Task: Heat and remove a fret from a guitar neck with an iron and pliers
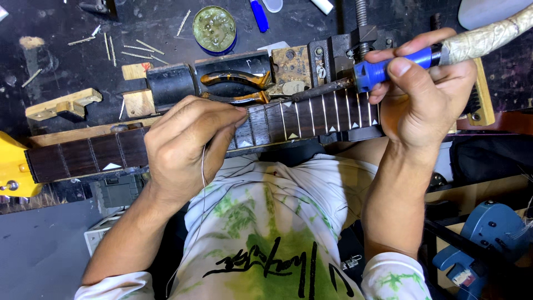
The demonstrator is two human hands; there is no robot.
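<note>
Head view, neck: a dark guitar neck is laid across the bench from 9 to 3 o'clock, with a yellow headstock at the 9 o'clock end.
Head view, left hand: the left hand is rested on the fretboard, fingers curled and pinched on a thin wire, which hangs down toward 6 o'clock.
Head view, right hand: the right hand is clamped round a blue-handled soldering iron, its dark tip aimed at 9 o'clock over the frets.
Head view, clutter: orange-handled pliers and a green-lidded tin are parked up at 12 o'clock.
Step, at a guess: looks like fret work, heat being brought to a fret.
Next move, probably: the tip would need to be set squarely on one fret, wire kept fed in close.
</note>
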